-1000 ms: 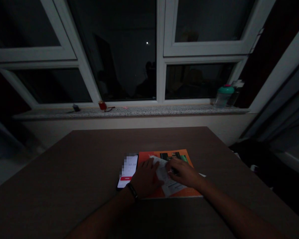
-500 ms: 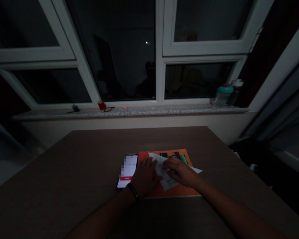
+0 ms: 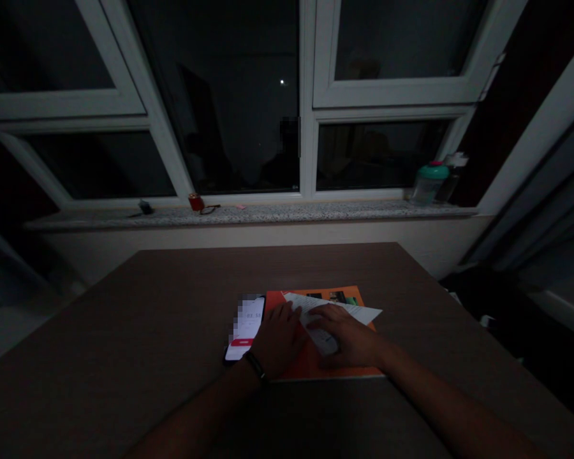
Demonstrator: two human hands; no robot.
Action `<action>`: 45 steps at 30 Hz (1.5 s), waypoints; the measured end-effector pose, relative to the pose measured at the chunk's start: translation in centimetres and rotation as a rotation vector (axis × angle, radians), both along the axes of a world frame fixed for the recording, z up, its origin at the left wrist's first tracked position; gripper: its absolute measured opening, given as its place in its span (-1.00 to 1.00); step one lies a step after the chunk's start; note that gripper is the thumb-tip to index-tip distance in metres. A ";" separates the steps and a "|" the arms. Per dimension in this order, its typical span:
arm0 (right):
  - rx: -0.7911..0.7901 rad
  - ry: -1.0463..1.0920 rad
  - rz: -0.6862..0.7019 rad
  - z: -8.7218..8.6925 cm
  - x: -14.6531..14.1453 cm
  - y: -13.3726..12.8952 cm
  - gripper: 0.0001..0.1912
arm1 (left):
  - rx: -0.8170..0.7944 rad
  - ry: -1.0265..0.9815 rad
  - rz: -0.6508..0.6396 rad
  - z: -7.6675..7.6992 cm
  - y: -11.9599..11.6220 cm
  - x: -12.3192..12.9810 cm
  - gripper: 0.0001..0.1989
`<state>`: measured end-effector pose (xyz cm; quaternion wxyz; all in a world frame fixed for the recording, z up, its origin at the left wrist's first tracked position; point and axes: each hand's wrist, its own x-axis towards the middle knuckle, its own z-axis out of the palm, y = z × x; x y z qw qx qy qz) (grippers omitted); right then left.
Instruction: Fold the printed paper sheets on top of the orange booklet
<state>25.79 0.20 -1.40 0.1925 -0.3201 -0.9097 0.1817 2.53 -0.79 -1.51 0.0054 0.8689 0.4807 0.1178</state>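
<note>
An orange printed booklet lies flat on the dark wooden table, with a white paper sheet lying creased across its upper part. My right hand presses down on the sheet, its fingers curled over a fold. My left hand rests on the booklet's left side, its fingertips at the sheet's left edge. Just left of that hand, a smartphone lies with its lit screen up, its content blurred and its lower edge close to my palm. A dark band circles my left wrist.
The table's far edge meets a pale wall beneath a speckled stone windowsill. On the sill are a small red object, glasses, a small dark item and a teal-lidded bottle. Dark window panes fill the view above.
The white sheet has spread out, its right corner swinging up and to the right across the booklet. My right hand has shifted slightly left and down. My left hand has barely moved.
</note>
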 end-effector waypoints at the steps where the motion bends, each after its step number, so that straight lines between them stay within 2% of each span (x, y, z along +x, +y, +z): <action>1: 0.000 0.018 0.005 0.0 0.1 0.0 -0.31 | 0.001 0.001 0.003 -0.1 0.0 0.0 -0.53; 6: 0.000 0.134 0.040 0.2 0.4 0.2 -0.68 | 0.015 0.001 0.013 -0.3 0.1 0.0 -0.50; 10: 0.000 0.176 0.049 0.0 0.4 0.4 -0.78 | 0.012 -0.020 0.005 0.3 -0.1 0.1 -0.58; 14: 0.017 0.213 0.008 -0.7 0.4 0.8 -0.78 | -0.029 -0.017 -0.076 1.5 -0.4 0.5 -0.86; 18: 0.029 0.248 -0.027 -1.3 0.6 1.2 -0.76 | -0.038 -0.003 -0.237 2.0 -0.5 0.7 -0.88; 20: 0.025 0.257 -0.032 -1.2 0.6 1.3 -0.77 | -0.037 -0.009 -0.278 1.9 -0.6 0.7 -0.86; 27: 0.049 0.228 0.006 -0.6 0.7 1.1 -0.81 | -0.048 -0.038 -0.266 1.9 -0.4 0.3 -0.80; 37: 0.057 0.181 0.055 -0.1 0.8 0.8 -0.73 | -0.066 -0.052 -0.271 2.5 -0.5 0.3 -0.79; 45: 0.071 0.187 0.080 -0.4 0.8 0.9 -0.78 | -0.078 -0.046 -0.254 2.7 -0.5 0.3 -0.81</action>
